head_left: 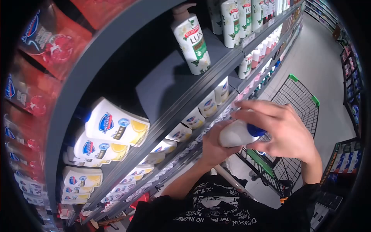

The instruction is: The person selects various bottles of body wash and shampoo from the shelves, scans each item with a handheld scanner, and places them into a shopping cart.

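Observation:
A white bottle with a blue cap (236,134) is held in front of my chest, lying tilted with the cap toward the right. My left hand (216,146) wraps round its body from the left. From the right, my right hand (288,129) curls over the blue cap end, its thumb below and its fingers reaching across the top of the bottle. The label side is turned away from me, and the hands hide part of the bottle.
A LUX pump bottle (193,46) stands on the grey shelf (162,81) ahead. White Safeguard bottles (112,123) with lemon pictures fill lower shelves at left, beside red pouches (58,42). A wire shopping cart (295,104) with green corners stands in the aisle at right.

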`<state>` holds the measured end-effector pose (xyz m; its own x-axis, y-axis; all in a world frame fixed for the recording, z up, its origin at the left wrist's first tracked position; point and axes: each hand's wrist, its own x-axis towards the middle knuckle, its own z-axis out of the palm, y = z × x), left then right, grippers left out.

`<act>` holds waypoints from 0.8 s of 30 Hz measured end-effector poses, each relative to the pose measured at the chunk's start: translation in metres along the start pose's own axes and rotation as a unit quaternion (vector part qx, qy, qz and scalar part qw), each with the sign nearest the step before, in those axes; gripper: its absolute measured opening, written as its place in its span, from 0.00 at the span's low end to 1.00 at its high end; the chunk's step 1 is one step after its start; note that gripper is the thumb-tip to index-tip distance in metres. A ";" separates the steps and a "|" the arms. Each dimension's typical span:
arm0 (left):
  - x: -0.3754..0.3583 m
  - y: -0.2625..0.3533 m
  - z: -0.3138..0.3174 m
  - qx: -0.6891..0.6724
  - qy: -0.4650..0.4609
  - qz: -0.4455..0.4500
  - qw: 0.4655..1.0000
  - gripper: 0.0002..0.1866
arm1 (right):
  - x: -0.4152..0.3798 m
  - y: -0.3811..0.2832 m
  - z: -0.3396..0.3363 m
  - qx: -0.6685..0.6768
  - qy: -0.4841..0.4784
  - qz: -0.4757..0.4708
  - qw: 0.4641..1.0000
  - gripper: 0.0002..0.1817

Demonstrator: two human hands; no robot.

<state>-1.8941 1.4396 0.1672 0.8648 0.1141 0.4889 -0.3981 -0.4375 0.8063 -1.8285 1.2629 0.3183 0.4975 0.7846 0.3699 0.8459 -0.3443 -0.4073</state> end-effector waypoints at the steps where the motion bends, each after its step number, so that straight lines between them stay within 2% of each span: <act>1: 0.004 0.000 -0.009 -0.024 0.046 -0.014 0.999 0.35 | 0.003 0.001 0.008 0.082 0.069 0.017 0.994 0.38; 3: 0.009 -0.006 -0.027 -0.063 0.094 -0.067 0.991 0.37 | 0.004 0.015 0.029 0.161 0.226 0.030 0.960 0.37; 5: 0.020 -0.002 -0.061 0.075 0.096 0.011 0.993 0.42 | -0.002 0.042 0.062 0.254 0.290 0.097 0.918 0.30; 7: 0.018 -0.012 -0.089 0.093 0.086 0.061 0.990 0.41 | -0.016 0.074 0.103 0.268 0.278 0.184 0.904 0.22; 9: 0.042 -0.004 -0.101 -0.078 0.167 0.075 0.980 0.39 | -0.038 0.105 0.149 0.214 0.240 0.237 0.917 0.14; 10: 0.052 -0.010 -0.106 -0.074 0.193 0.132 0.970 0.37 | -0.050 0.113 0.167 0.197 0.217 0.267 0.918 0.14; 11: 0.048 -0.025 -0.115 0.031 0.217 0.070 0.973 0.38 | -0.064 0.127 0.189 0.181 0.202 0.279 0.921 0.14; 13: 0.054 -0.036 -0.117 0.195 0.213 0.040 0.956 0.40 | -0.084 0.139 0.208 0.139 0.183 0.284 0.931 0.15; 15: 0.077 -0.020 -0.112 0.041 0.247 -0.006 0.968 0.42 | -0.103 0.154 0.224 0.105 0.148 0.340 0.923 0.15; 16: 0.084 -0.022 -0.111 0.008 0.244 -0.011 0.970 0.42 | -0.111 0.162 0.231 0.100 0.156 0.338 0.923 0.15; 17: 0.089 -0.023 -0.111 0.037 0.237 -0.029 0.970 0.42 | -0.121 0.170 0.236 0.100 0.164 0.340 0.921 0.15; 19: 0.102 -0.014 -0.103 0.024 0.274 -0.012 0.961 0.42 | -0.140 0.175 0.243 0.068 0.099 0.394 0.911 0.15; 20: 0.106 -0.004 -0.101 -0.039 0.268 -0.025 0.962 0.42 | -0.153 0.184 0.251 0.061 0.097 0.391 0.913 0.15; 21: 0.113 -0.012 -0.104 -0.049 0.263 0.010 0.963 0.42 | -0.163 0.185 0.253 0.058 0.101 0.397 0.911 0.15; 24: 0.132 -0.015 -0.108 -0.060 0.272 -0.020 0.960 0.40 | -0.188 0.184 0.255 0.048 0.089 0.433 0.896 0.15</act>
<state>-1.8070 1.5578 0.2563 0.6058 0.5924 0.5311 -0.4281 -0.3199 0.8452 -1.8154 1.1836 -0.0385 0.9890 0.1482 0.0035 0.1119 -0.7312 -0.6729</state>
